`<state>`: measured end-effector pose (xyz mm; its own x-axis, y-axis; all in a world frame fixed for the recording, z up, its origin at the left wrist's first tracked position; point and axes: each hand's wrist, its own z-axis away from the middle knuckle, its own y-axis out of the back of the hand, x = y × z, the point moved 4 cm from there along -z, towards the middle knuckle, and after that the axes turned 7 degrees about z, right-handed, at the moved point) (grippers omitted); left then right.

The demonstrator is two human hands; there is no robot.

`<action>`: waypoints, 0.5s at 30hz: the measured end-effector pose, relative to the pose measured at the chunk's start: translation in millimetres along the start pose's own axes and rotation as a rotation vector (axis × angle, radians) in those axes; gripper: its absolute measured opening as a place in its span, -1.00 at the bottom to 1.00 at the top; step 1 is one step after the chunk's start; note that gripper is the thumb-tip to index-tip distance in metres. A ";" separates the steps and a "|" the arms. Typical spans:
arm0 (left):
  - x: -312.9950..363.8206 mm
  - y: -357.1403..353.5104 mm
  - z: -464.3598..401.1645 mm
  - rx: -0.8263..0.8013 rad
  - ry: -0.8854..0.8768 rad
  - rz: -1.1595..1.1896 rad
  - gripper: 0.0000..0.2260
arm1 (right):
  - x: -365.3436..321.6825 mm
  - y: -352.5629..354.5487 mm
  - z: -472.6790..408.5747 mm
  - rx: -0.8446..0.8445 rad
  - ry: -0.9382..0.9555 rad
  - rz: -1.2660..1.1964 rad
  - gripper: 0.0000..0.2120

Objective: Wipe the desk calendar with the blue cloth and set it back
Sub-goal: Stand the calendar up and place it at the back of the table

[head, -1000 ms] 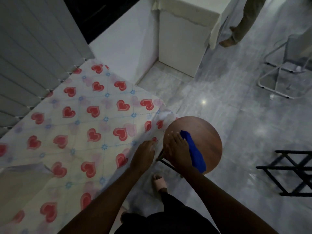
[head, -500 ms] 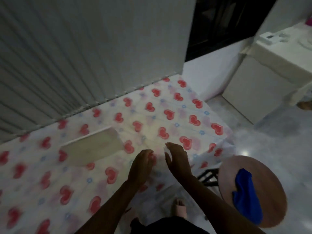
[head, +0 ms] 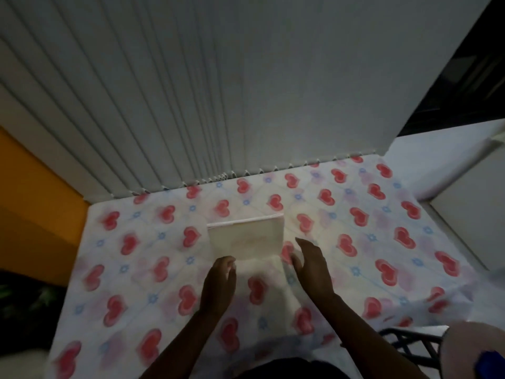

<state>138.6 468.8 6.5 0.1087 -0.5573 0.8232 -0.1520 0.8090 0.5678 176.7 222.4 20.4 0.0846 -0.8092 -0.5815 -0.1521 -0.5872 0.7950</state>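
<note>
The desk calendar [head: 246, 238], a pale cream tent-shaped card, stands on the table with the heart-patterned cloth [head: 355, 236], about mid-table. My left hand [head: 218, 285] hovers just in front of its lower left corner, fingers apart and empty. My right hand [head: 311, 265] is open beside its lower right corner, palm turned inward. Neither hand clearly touches the calendar. A corner of the blue cloth [head: 492, 363] shows at the bottom right, lying on the round stool [head: 470, 343].
White vertical blinds [head: 191, 91] hang along the table's far edge. An orange wall [head: 35, 203] lies to the left. A white cabinet [head: 475, 214] stands to the right, and a black frame [head: 410, 346] sits beside the stool.
My view swung left from the stool to the table. My right hand left the blue cloth on the stool, and both hands reached forward to either side of the calendar.
</note>
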 end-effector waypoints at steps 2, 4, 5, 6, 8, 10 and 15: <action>-14.2 14.9 -5.0 0.047 0.072 0.016 -0.76 | -10.1 -4.7 -6.0 0.009 0.008 -0.007 -0.73; -22.8 26.1 -10.3 0.079 0.112 0.020 -0.69 | -12.4 -13.4 -12.1 -0.055 -0.044 -0.016 -0.61; -25.2 30.2 -13.7 0.085 0.135 0.028 -0.65 | -11.8 -16.9 -15.7 -0.072 -0.072 -0.022 -0.56; -26.8 33.6 -17.4 0.084 0.152 0.040 -0.62 | -10.5 -20.1 -19.3 -0.087 -0.093 -0.030 -0.54; -28.3 36.9 -26.9 0.062 0.146 0.052 -0.58 | -11.2 -24.5 -27.8 -0.131 -0.107 -0.037 -0.51; -27.8 37.7 -37.0 0.029 0.108 0.054 -0.60 | -12.5 -26.5 -37.5 -0.157 -0.095 -0.054 -0.52; -25.0 33.9 -53.2 0.002 0.116 0.045 -0.72 | -13.8 -27.8 -54.3 -0.164 -0.064 -0.061 -0.61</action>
<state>183.0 520.1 5.0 0.2147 -0.4950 0.8419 -0.1611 0.8323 0.5304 233.3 248.7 15.7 0.0253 -0.7719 -0.6352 0.0140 -0.6351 0.7723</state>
